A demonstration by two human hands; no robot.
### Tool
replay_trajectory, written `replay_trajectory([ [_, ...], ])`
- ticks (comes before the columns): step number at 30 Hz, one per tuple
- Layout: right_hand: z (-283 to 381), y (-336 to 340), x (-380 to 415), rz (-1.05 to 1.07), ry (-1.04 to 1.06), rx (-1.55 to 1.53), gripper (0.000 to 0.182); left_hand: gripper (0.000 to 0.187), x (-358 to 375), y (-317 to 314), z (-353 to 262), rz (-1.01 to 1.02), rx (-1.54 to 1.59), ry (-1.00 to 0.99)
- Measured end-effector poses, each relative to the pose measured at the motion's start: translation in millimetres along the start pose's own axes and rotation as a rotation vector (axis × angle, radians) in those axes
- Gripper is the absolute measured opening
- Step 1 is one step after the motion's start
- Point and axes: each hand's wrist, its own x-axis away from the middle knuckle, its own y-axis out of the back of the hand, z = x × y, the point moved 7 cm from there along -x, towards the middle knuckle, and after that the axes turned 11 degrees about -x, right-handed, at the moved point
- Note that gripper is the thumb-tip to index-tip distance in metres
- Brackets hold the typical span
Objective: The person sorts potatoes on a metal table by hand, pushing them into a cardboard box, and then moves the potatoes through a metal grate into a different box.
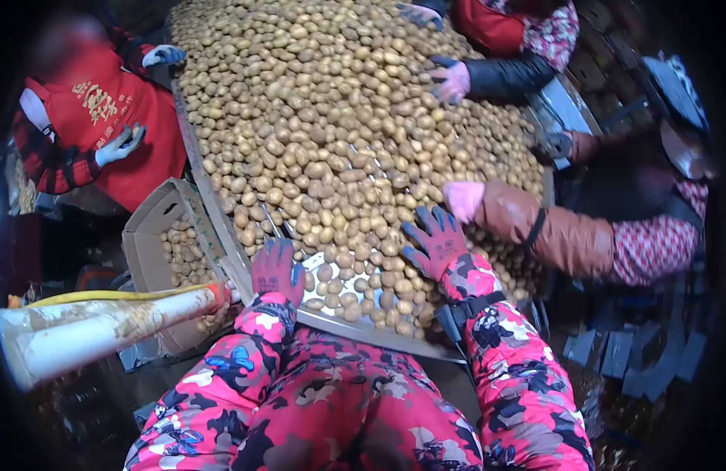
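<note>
Small potatoes [323,118] are heaped across a large metal-topped sorting table [378,337]. My left hand [276,271], in a red glove with dark blue fingers, rests at the table's near left corner beside the potatoes, fingers straight and thumb apart. In a matching glove, my right hand [437,243] lies on the potatoes further right, its fingers spread. Neither hand grips a potato that I can see. Between them a thinner layer of loose potatoes [367,290] shows patches of bare metal.
Left of the table stands a cardboard box [151,235] partly filled with potatoes, near a white pipe [119,330] with a yellow hose. A co-worker in a red apron [104,110] is at the left. Other workers' gloved hands [449,81] reach in from the right, one pink glove [463,202] close to mine.
</note>
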Motion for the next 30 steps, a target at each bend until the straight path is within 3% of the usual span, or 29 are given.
replay_trajectory([
  [4,-8,-7,83,-0.173,-0.195,0.025,0.07,0.058,3,-8,1,-0.047,-0.031,-0.04],
  [9,13,-8,209,-0.18,-0.344,-0.127,0.069,0.056,4,-19,3,-0.076,-0.038,-0.053],
  [13,34,-46,331,-0.176,-0.627,-0.329,0.073,0.058,3,-23,5,-0.058,-0.048,-0.045],
  [16,44,-67,366,-0.104,-0.687,-0.313,0.076,0.058,3,-14,-3,-0.182,-0.101,-0.113],
  [19,41,-85,375,0.029,-0.68,-0.283,0.083,0.056,3,34,-102,-0.221,0.117,-0.412],
  [21,39,-85,379,0.104,-0.643,-0.273,0.086,0.052,18,36,-198,-0.1,0.371,-0.808],
  [25,35,-62,376,0.06,-0.535,-0.343,0.084,0.047,82,21,-354,0.046,0.281,-1.39],
  [27,33,-54,376,0.092,-0.504,-0.327,0.083,0.049,78,-6,-381,0.053,0.16,-1.371],
  [28,31,-55,378,0.212,-0.547,-0.326,0.077,0.05,64,-12,-383,0.08,0.108,-1.321],
  [30,24,-56,382,0.062,-0.456,-0.332,0.074,0.051,24,-28,-382,0.117,-0.02,-1.208],
])
